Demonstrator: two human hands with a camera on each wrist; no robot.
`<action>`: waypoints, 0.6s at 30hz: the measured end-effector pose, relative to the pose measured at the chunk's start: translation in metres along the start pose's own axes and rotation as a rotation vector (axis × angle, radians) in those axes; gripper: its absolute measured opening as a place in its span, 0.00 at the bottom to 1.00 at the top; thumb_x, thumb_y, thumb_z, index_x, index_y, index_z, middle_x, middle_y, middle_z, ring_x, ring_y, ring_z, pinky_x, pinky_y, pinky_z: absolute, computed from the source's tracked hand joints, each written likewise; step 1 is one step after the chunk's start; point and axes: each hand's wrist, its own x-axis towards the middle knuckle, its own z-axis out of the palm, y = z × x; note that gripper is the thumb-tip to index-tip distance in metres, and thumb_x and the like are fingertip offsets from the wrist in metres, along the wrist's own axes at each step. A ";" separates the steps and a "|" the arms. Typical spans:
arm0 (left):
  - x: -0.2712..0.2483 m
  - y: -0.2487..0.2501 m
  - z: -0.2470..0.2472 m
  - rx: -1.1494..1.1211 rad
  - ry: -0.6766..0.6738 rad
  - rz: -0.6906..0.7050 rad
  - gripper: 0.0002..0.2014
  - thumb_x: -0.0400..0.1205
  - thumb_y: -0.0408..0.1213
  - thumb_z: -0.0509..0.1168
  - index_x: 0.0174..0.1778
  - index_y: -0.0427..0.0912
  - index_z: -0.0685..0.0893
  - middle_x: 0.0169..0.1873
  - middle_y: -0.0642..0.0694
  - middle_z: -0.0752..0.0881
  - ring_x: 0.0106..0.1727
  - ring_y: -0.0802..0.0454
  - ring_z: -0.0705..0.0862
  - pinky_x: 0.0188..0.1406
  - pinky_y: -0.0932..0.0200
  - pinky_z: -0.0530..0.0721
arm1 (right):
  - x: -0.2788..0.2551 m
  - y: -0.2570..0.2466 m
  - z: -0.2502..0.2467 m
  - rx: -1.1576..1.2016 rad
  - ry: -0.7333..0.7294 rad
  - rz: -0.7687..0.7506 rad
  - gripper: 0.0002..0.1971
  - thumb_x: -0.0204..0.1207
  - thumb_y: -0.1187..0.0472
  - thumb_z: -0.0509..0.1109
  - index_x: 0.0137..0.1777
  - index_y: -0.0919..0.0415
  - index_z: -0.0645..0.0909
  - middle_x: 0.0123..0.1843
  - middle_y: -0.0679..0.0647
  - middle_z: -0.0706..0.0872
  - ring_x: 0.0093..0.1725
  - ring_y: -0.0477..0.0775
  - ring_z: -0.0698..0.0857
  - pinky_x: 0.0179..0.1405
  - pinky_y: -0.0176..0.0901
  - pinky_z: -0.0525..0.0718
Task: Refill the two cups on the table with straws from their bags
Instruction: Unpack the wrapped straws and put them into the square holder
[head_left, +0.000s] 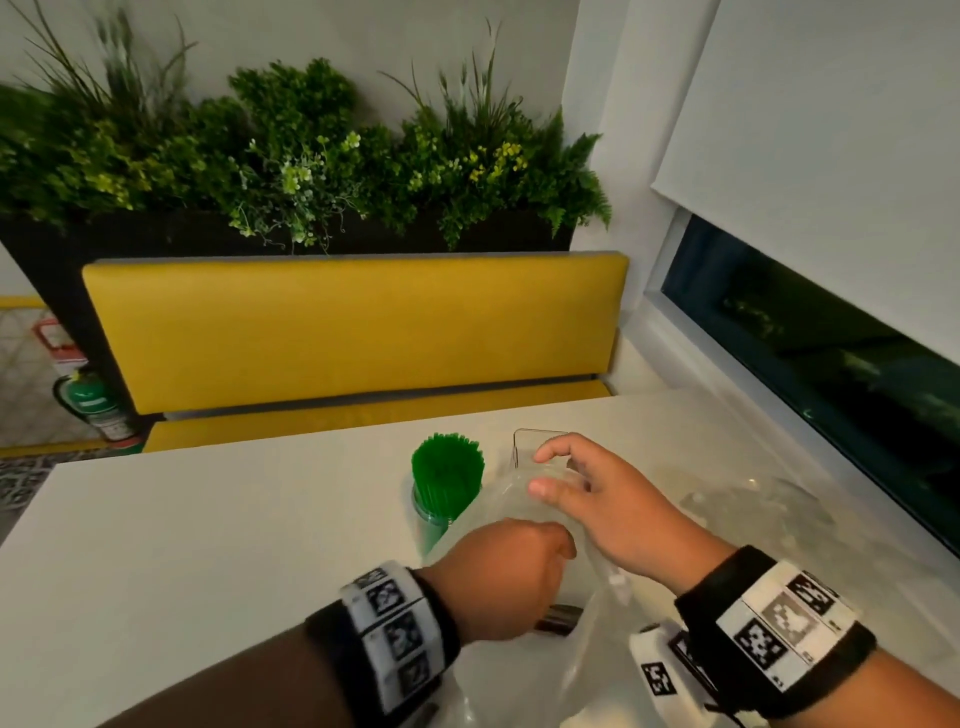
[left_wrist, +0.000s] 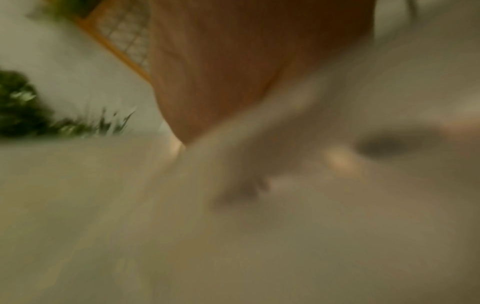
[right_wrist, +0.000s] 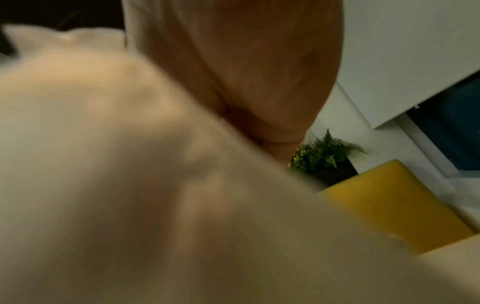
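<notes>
A clear cup (head_left: 432, 519) packed with green straws (head_left: 447, 467) stands mid-table. Just right of it is a second clear cup (head_left: 535, 440) that looks empty, partly behind my right hand (head_left: 597, 499). A clear plastic bag (head_left: 496, 506) lies between my hands; its contents cannot be made out. My left hand (head_left: 509, 577) is curled, gripping the bag's near part. My right hand holds the bag's far end between thumb and curved fingers. Both wrist views are blurred, the bag (left_wrist: 259, 226) (right_wrist: 130, 185) filling them under each palm.
A crumpled clear bag (head_left: 753, 504) lies to the right on the white table (head_left: 208, 545), by the window sill. A yellow bench (head_left: 353, 332) and a planter stand beyond the far edge. A small dark object (head_left: 558, 621) shows under my left hand.
</notes>
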 end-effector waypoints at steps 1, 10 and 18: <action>0.008 -0.003 0.011 -0.002 -0.078 -0.051 0.16 0.89 0.38 0.56 0.70 0.40 0.80 0.63 0.38 0.85 0.61 0.39 0.84 0.63 0.47 0.81 | -0.005 -0.003 -0.002 -0.005 -0.021 0.022 0.16 0.74 0.44 0.75 0.60 0.37 0.77 0.45 0.42 0.80 0.47 0.41 0.79 0.50 0.41 0.77; 0.032 0.016 0.069 0.236 -0.482 -0.157 0.17 0.87 0.36 0.58 0.69 0.34 0.82 0.64 0.36 0.86 0.64 0.36 0.85 0.61 0.43 0.83 | -0.045 0.022 0.009 -0.476 -0.249 0.333 0.10 0.79 0.59 0.63 0.51 0.46 0.85 0.51 0.47 0.89 0.50 0.49 0.87 0.51 0.43 0.86; 0.054 0.005 0.068 -0.107 -0.257 -0.015 0.07 0.82 0.50 0.60 0.47 0.58 0.83 0.47 0.50 0.88 0.48 0.52 0.83 0.60 0.51 0.79 | -0.048 0.041 -0.003 0.154 0.118 0.423 0.09 0.82 0.57 0.60 0.48 0.48 0.82 0.42 0.51 0.87 0.39 0.48 0.83 0.39 0.44 0.81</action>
